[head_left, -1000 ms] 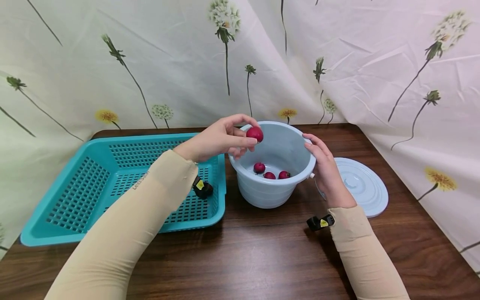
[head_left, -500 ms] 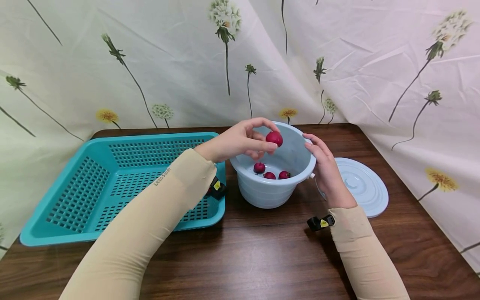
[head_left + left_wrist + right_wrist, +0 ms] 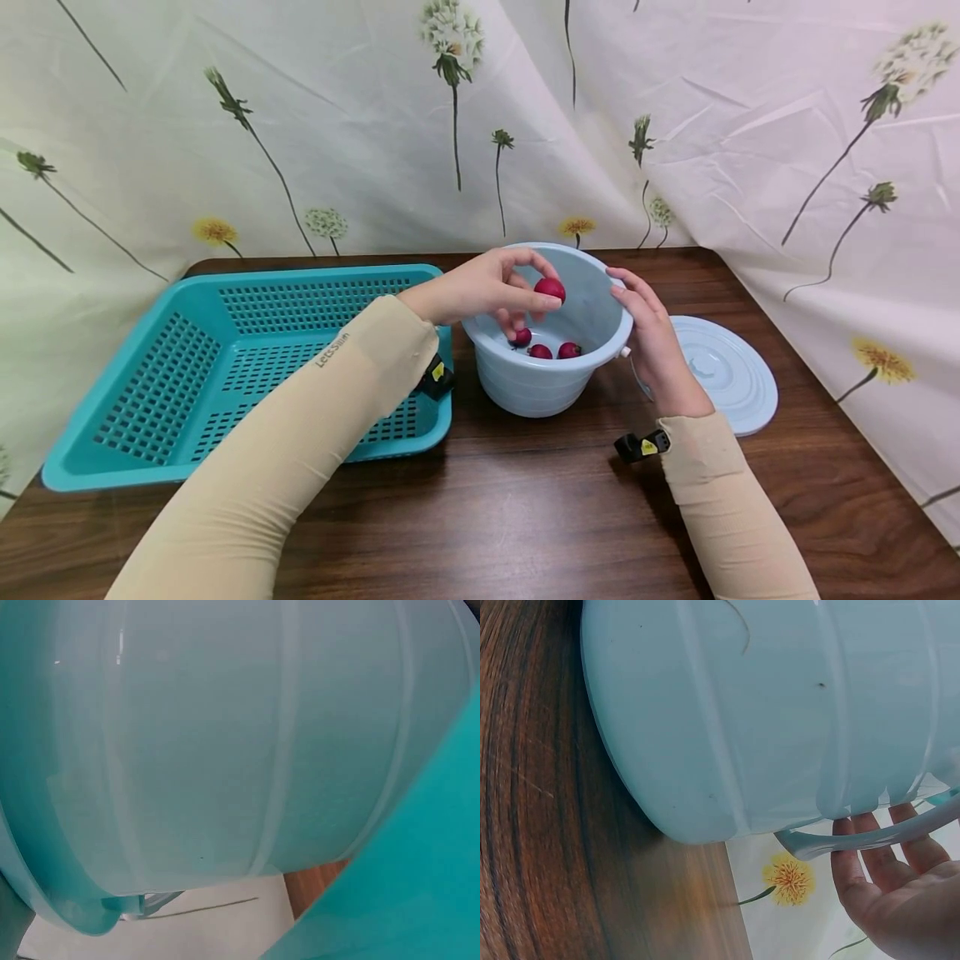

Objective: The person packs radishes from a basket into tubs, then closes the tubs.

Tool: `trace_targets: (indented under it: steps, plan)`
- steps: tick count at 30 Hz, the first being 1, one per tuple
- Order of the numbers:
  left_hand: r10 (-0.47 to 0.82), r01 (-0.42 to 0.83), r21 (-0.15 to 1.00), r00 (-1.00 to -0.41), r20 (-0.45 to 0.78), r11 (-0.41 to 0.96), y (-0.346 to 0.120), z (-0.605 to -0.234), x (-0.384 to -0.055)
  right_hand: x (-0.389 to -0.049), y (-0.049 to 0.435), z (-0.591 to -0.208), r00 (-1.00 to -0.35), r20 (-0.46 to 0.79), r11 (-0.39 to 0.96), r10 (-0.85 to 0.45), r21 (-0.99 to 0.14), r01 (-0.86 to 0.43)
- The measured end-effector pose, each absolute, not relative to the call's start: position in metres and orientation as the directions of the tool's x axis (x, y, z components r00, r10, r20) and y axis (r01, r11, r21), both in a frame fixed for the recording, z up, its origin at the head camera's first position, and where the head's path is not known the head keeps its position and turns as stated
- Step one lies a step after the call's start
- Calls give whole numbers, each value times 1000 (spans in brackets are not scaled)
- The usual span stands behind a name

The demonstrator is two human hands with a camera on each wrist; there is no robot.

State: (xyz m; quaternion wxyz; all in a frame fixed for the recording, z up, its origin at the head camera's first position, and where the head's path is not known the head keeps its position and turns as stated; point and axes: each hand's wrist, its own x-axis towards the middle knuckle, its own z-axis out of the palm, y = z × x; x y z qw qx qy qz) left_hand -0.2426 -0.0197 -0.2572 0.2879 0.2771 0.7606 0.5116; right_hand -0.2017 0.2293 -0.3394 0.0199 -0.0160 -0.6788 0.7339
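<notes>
My left hand [image 3: 502,287] pinches a small round red fruit [image 3: 551,290] between thumb and forefinger, over the mouth of the light-blue bucket [image 3: 532,385]. Inside, several similar red fruits [image 3: 568,350] lie on the bottom, one partly covered by the left hand's lower fingers. At the bucket's right side my right hand [image 3: 651,333] grips the rim. In the right wrist view, this hand's fingers [image 3: 889,862] touch the outer wall behind the curved handle [image 3: 870,840]. The left wrist view shows the bucket wall [image 3: 202,750] close up, and neither hand nor fruit can be seen there.
A turquoise slotted basket [image 3: 187,279] stands left of the bucket, its right part under the left forearm. The round light-blue lid [image 3: 723,375] lies to the right, partly behind the right hand. All rest on a dark wooden table [image 3: 517,517] before a flower-print cloth [image 3: 360,125].
My left hand has carried the red fruit rightward from the bucket's left rim to above its middle, then slightly down. My right hand and the bucket have stayed put.
</notes>
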Motion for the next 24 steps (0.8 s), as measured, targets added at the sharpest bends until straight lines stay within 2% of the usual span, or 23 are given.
trace_targets:
  steps: [4, 11, 24]
  plan:
    - [723, 130, 928, -667, -180, 350, -17, -257, -242, -202, 229, -339, -999, 0, -75, 48, -997, -3]
    - [706, 134, 906, -676, -212, 401, -15, -256, -243, -201, 228, -339, -999, -3, -63, 54, -998, 0]
    - [701, 132, 897, -675, -230, 421, -14, -256, -243, -202, 229, -340, -999, 13, -73, 47, -997, -17]
